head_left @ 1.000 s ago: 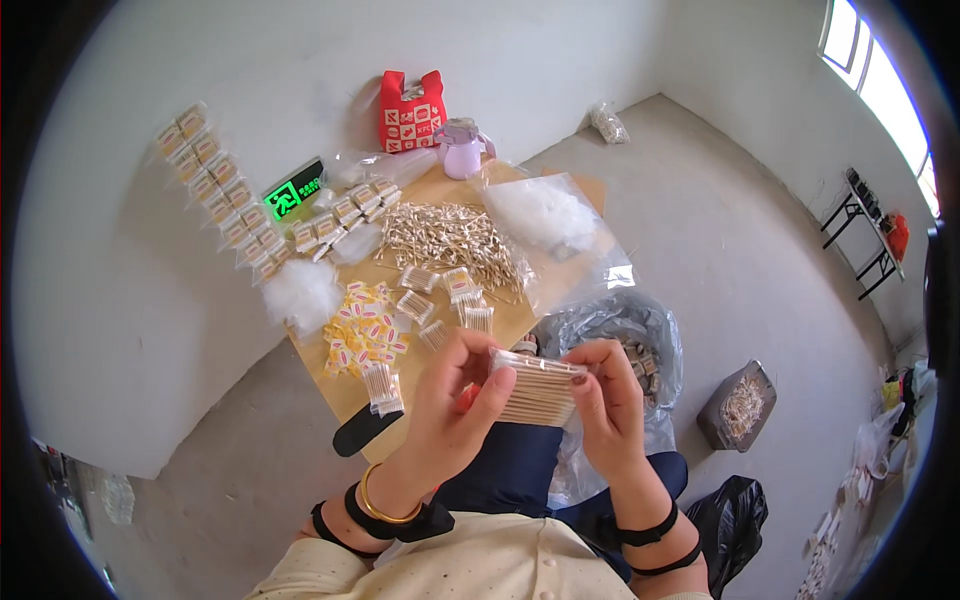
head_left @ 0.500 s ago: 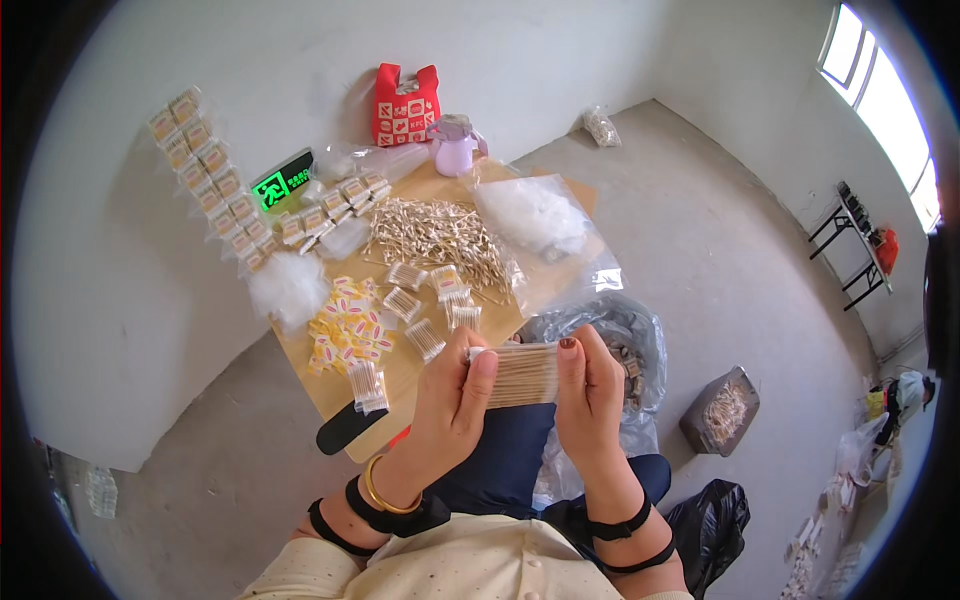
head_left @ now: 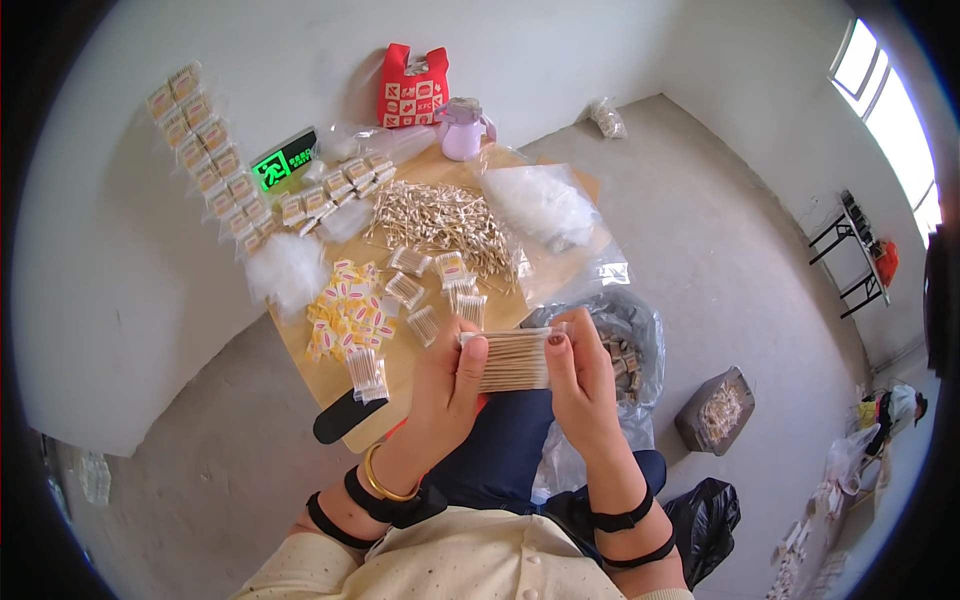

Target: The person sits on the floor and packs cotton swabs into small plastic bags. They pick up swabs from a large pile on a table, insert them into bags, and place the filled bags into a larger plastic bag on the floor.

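Between my two hands a flat bundle of wooden-stick cotton swabs [head_left: 513, 362] is held level above my lap. My left hand [head_left: 447, 385] grips its left end, thumb on top. The right end is pinched by my right hand [head_left: 580, 378], thumb in front. Fingers behind the bundle are hidden. Just beyond my left hand lie small clear packs of swabs [head_left: 423, 325] on the wooden table [head_left: 310, 385]. A heap of loose cotton swabs [head_left: 440, 225] covers the table's middle. Yellow and white paper cards [head_left: 350, 310] are scattered left of the packs.
A clear-lined bin [head_left: 640, 340] holding packs stands right of the table. Farther right a grey tub [head_left: 715, 412] contains swabs. Stacked packs [head_left: 205, 160] rise at the left, near a green exit sign [head_left: 283, 160]. A lilac jug [head_left: 462, 135] and red bag [head_left: 412, 90] stand at the back.
Both hands have moved slightly up and left with the swab bundle, which shows more of its broad face. The view has shifted a little; the grip stays the same.
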### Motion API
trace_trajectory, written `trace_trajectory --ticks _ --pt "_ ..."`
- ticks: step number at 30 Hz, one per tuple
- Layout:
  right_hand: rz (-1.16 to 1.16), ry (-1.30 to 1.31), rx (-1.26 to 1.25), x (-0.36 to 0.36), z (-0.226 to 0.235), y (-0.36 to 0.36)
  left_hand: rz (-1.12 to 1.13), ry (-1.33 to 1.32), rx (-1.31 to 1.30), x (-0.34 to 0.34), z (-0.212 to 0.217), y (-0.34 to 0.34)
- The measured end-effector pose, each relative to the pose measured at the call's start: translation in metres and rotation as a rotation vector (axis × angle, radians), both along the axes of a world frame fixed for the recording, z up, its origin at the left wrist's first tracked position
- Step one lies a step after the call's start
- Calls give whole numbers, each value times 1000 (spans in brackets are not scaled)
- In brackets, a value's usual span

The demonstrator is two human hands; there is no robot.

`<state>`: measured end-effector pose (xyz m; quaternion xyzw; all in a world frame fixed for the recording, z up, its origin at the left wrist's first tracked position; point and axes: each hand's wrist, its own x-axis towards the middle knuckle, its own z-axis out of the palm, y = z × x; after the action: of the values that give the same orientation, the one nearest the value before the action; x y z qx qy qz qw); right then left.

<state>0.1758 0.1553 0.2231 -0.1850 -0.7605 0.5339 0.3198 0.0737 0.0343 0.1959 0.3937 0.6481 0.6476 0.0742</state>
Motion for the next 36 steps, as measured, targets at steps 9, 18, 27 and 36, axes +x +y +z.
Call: trace_trajectory --ticks 9,18,27,36 --pt "-108 -58 315 -38 -22 -8 9 -457 54 -9 -31 -7" --pt "176 -100 592 -79 -37 -14 50 -660 65 -44 -85 -25" --pt "133 -222 246 -115 -76 -37 230 -814 187 -67 -115 -19" --pt "136 -256 446 -130 -108 -42 296 -886 139 -80 -150 -21"
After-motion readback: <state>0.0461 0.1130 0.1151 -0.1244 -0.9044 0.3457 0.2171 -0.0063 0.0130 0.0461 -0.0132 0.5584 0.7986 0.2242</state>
